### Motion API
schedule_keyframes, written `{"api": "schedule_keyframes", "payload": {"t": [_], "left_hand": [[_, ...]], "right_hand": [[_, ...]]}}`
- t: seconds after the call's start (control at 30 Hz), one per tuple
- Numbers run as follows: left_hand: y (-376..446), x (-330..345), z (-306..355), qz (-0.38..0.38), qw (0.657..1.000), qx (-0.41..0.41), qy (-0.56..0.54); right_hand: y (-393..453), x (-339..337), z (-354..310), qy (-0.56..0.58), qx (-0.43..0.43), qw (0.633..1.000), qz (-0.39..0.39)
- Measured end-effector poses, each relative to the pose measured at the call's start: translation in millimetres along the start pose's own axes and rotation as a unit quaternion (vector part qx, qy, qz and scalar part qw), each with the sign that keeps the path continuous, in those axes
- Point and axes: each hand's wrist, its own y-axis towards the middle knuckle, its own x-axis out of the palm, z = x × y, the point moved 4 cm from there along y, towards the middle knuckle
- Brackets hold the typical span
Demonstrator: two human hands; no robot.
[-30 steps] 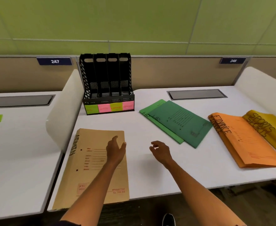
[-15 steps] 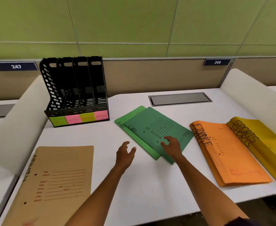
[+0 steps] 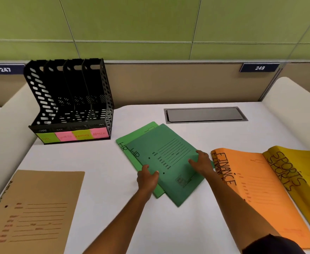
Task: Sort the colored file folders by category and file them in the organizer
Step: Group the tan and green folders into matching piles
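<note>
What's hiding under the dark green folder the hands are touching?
Under the dark green folder lies a lighter green folder, also marked HR; only its left edge and top corner stick out. The rest is covered, so anything else beneath cannot be seen.

Both bare forearms reach forward toward twelve o'clock. The left hand lies with fingers curled and thumb up at eleven. The right hand spreads flat, fingers straight
</note>
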Motion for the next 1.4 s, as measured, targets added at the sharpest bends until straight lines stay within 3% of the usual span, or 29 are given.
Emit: {"api": "schedule_keyframes", "payload": {"t": [0.17,0.47,0.73,1.07,1.4], "left_hand": [[7.9,14.7,11.8,0.048,0.997,-0.032,0.061],[21.9,38.4,18.0,0.097,0.985,-0.058,0.132],[54.5,28.9,35.4,0.115,0.989,-0.012,0.091],[90.7,11.0,67.7,0.065,0.993,0.098,0.017],[82.5,-8.0,53.8,0.085,0.993,0.083,-0.017]], "right_hand": [[27.0,1.3,5.9,-0.008,-0.005,0.999,-0.033],[60.8,2.4,12.5,-0.13,0.017,0.991,-0.029],[81.1,3.5,20.7,0.014,0.044,0.999,-0.018],[76.5,5.1,20.3,0.198,0.067,0.977,0.047],[47.1,11.0,22.6,0.236,0.081,0.967,0.047]]}}
